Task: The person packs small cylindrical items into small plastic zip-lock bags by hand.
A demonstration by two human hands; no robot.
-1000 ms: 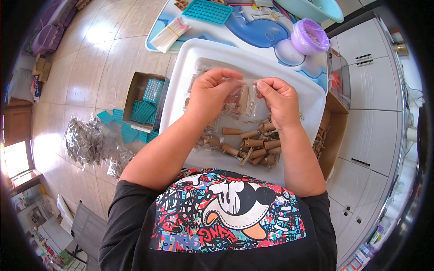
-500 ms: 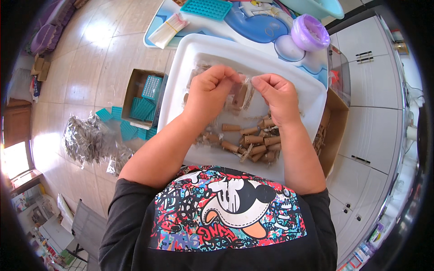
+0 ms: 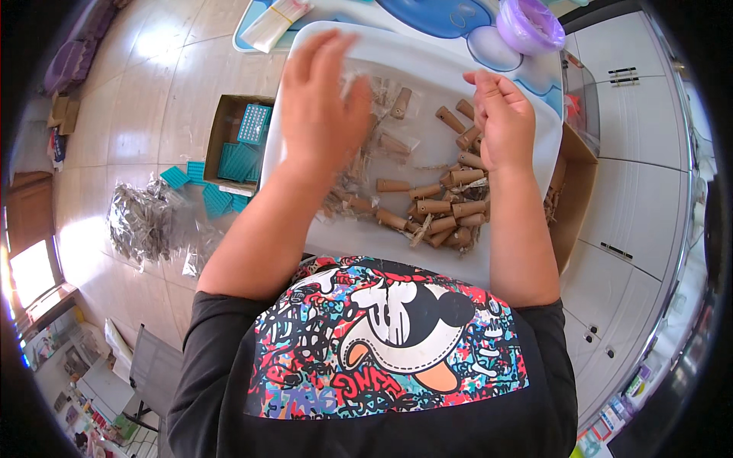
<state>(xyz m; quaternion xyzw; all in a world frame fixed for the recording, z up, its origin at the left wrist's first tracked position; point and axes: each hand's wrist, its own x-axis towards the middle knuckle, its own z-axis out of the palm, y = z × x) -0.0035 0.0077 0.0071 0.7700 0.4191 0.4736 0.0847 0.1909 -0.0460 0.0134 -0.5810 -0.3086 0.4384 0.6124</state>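
My left hand [image 3: 322, 114], smeared by motion, is raised over the left part of a large white tray [image 3: 540, 179], its fingers apart with nothing seen in them. Over the tray's right side is my right hand [image 3: 505, 122], fingers and thumb pressed together; whatever they may hold is too small to make out. Below and between the hands lie several small brown cylinders [image 3: 434, 206], piled with dry, straw-like bits. A clear plastic packet [image 3: 397, 143] with a brown piece in it lies near the tray's middle. More clear packets are partly hidden behind my left hand and forearm.
Beyond the tray, a blue-and-white table holds a bundle of clear bags [image 3: 275, 27] and a purple lined bin [image 3: 529, 27]. Cardboard boxes flank the tray; the left box [image 3: 216, 137] has teal perforated trays [image 3: 254, 124]. A heap of filled plastic packets [image 3: 145, 221] is on the floor.
My hands have moved apart and away from me. The left has opened from a closed grip; the right has shifted right, still closed. The view has tilted slightly.
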